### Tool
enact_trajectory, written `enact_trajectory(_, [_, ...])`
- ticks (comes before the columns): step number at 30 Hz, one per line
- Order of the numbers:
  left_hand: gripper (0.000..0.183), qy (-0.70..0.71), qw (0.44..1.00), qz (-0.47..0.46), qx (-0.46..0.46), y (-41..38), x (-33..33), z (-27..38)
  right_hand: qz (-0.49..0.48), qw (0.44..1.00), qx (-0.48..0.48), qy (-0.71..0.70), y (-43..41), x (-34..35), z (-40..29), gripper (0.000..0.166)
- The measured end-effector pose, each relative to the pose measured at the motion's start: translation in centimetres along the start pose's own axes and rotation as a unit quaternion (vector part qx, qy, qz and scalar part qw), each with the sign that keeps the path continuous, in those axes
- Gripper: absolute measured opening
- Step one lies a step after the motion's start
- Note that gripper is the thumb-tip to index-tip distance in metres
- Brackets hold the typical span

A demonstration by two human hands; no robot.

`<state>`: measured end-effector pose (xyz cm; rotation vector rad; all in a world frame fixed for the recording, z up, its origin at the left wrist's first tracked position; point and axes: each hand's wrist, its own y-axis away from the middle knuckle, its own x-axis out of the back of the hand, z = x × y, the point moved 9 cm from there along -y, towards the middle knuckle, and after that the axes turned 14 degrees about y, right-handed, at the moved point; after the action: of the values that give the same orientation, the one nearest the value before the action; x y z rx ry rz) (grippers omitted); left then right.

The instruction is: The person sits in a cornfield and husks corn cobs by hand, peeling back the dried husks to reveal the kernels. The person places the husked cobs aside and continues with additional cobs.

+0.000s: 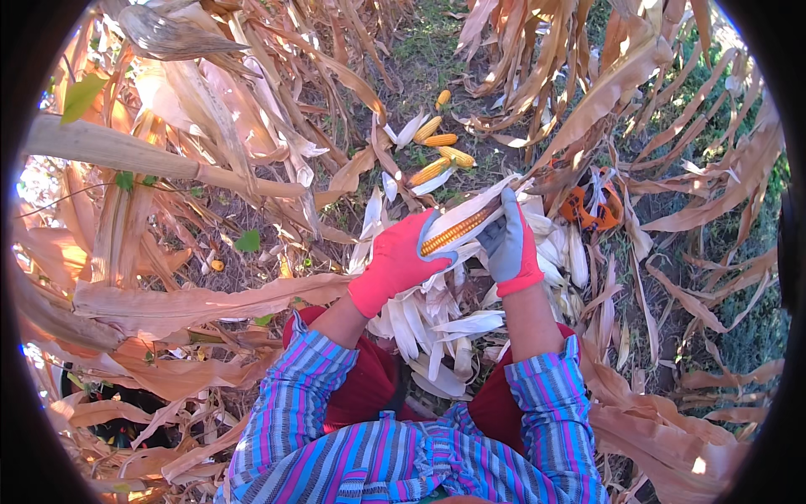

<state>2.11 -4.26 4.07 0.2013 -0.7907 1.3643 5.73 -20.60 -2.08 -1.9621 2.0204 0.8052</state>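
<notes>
An ear of corn [454, 233] with its pale husk partly opened lies slantwise between my gloved hands, its yellow-orange kernels showing. My left hand [403, 255], in a pink and grey work glove, grips the lower left end. At the upper right end, my right hand [511, 242] in a matching glove holds the husk, with its grey palm side showing. Beyond them several husked yellow ears [431, 171] lie on the ground. Below my hands spreads a pile of pale loose husks [434, 321], between my knees in dark red trousers.
Dry corn stalks and leaves [208, 302] crowd both sides, and a thick stalk [126, 148] reaches in from the left. An orange and black object [592, 205] with white strips on it lies right of the husks. A small yellow cob piece [217, 265] rests at left.
</notes>
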Motion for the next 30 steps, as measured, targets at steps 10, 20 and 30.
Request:
enact_trajectory(10, [0.080,-0.196,0.972,0.020,-0.128,-0.6,1.0,2.5,-0.026,0.995,-0.011,-0.094,-1.1,1.4,2.3,0.024])
enact_trajectory(20, [0.063,0.447,0.877,-0.085,0.156,0.3,-4.1,-2.2,-0.240,0.918,0.031,-0.314,0.5,-2.6,0.9,0.031])
enact_trajectory(30, [0.062,0.549,0.833,0.012,0.072,-0.7,-2.1,0.6,-0.220,0.921,0.040,-0.318,0.9,-2.5,0.0,0.034])
